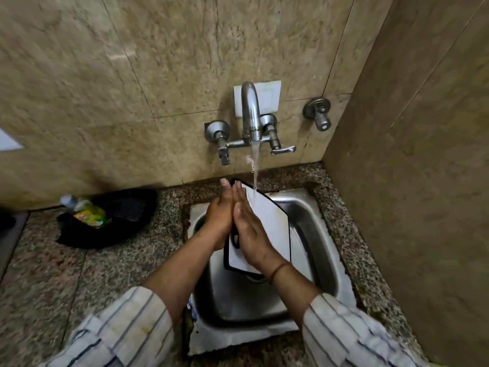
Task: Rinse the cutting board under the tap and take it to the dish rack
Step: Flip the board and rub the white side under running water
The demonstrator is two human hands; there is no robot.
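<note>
A white cutting board with a black rim stands on edge over the steel sink, tilted toward the right. My left hand presses flat against its far side. My right hand lies flat on its near white face, fingers pointing up toward the wall. The board is clamped between both palms. Water runs from the chrome tap and falls onto the board's top edge just right of my fingertips.
A black tray with a green-labelled bottle sits on the speckled granite counter at the left. Two lever handles flank the tap, and a separate valve is on the wall at right. A side wall closes the right.
</note>
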